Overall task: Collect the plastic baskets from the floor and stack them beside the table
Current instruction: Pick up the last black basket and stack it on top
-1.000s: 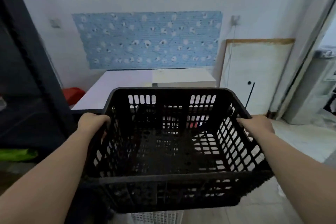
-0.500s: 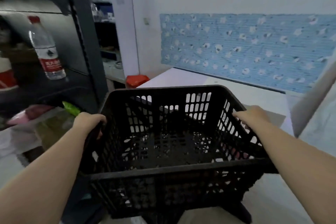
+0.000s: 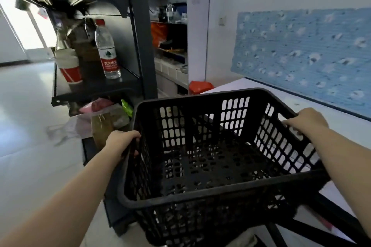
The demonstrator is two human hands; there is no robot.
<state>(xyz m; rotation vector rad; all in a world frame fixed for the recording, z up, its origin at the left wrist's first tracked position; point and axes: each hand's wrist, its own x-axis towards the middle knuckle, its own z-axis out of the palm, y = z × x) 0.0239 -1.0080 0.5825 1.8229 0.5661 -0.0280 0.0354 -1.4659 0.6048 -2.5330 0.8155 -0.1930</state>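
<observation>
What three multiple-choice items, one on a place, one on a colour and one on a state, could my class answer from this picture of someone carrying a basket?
1. Where does the water bottle stand?
A. On the dark shelf
B. Inside the basket
C. On the floor

2. What colour is the basket?
A. White
B. Black
C. Green

3. How is the basket held?
A. By one hand only
B. By nobody, it lies on the floor
C. By both hands, one on each side rim

Answers:
1. A, the bottle stands upright on the shelf beside a red and white cup.
2. B, its walls and slotted bottom are black all over.
3. C, the left hand grips the left rim and the right hand grips the right rim, with the basket held up in the air.
</observation>
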